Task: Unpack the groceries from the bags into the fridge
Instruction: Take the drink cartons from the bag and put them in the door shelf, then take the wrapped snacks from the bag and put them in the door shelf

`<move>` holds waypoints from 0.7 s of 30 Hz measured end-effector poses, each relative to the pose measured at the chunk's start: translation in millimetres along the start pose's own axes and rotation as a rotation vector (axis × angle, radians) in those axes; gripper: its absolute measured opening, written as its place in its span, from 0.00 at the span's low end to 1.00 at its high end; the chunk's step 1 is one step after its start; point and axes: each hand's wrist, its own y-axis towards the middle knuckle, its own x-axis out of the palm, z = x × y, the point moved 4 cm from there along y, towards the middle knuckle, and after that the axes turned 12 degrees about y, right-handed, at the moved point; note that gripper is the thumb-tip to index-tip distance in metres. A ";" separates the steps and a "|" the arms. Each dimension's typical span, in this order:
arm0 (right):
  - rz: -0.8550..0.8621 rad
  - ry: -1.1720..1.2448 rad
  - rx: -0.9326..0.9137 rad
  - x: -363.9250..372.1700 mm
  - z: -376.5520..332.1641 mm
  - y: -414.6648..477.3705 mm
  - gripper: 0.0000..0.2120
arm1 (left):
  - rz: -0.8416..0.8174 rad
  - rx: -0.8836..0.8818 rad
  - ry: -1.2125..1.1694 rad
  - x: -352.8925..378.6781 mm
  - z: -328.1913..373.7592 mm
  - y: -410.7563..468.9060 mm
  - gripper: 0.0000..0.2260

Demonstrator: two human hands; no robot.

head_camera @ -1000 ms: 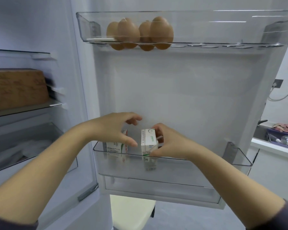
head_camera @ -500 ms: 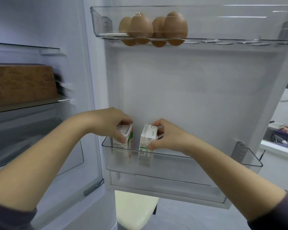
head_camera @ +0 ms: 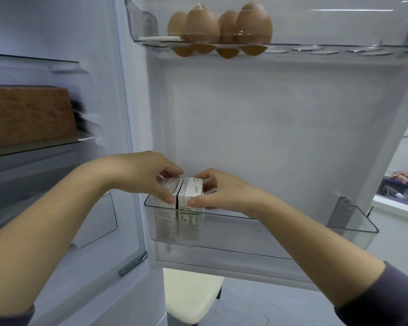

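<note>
here, left hand [head_camera: 149,175] gripping left carton [head_camera: 169,184], right hand [head_camera: 224,194] pinching right carton [head_camera: 190,196]

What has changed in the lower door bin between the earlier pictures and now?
The right carton moved left, up against the left carton. The gap between them is closed, and they stand side by side, touching, in the lower door bin. The left hand and the right hand grip their cartons as before. The eggs above and the brown block on the shelf stayed in place.
</note>
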 end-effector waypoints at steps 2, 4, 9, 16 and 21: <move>-0.005 0.002 0.008 -0.2 0.6 -0.5 0.26 | 0.007 -0.009 -0.042 1.8 -2.4 -1.1 0.33; -0.010 -0.013 0.013 -0.2 1.8 -0.1 0.26 | 0.017 -0.016 -0.062 3.7 -3.7 -3.0 0.32; -0.012 -0.053 0.023 -0.6 3.6 -0.7 0.25 | 0.057 -0.014 -0.059 8.1 -1.1 -8.9 0.28; -0.027 -0.086 0.021 -7.4 0.6 -9.0 0.33 | 0.086 -0.044 -0.042 8.0 8.1 -22.5 0.33; 0.151 -0.136 -0.051 -39.7 0.2 -46.7 0.32 | 0.281 -0.010 -0.093 2.6 44.0 -36.4 0.30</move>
